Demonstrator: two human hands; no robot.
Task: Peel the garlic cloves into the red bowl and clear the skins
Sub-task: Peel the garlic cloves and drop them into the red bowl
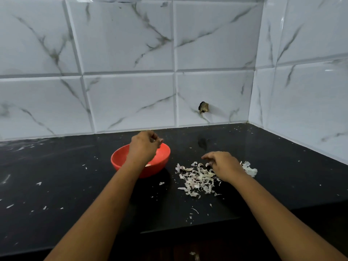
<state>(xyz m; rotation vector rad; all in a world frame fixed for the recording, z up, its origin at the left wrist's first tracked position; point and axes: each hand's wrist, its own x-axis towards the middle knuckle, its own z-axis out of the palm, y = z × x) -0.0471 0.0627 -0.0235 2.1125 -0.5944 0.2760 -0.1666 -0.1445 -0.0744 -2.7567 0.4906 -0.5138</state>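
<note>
A red bowl (120, 159) stands on the black counter, with a pale peeled clove (148, 165) showing inside it beside my forearm. My left hand (144, 146) hovers over the bowl with its fingers curled, pinching a small pale garlic clove (161, 141) at the fingertips. To the right of the bowl lies a loose pile of garlic skins (197, 180). My right hand (221, 165) rests palm down on the far side of that pile, its fingers loosely bent with the tips among the skins. A larger papery husk (249, 168) lies just right of that hand.
The black counter (75, 166) runs back to a white marble-tiled wall (131, 100) and a side wall on the right (301, 110). Stray skin flecks (161, 183) are scattered over the counter. Its front edge (188, 226) steps back near me.
</note>
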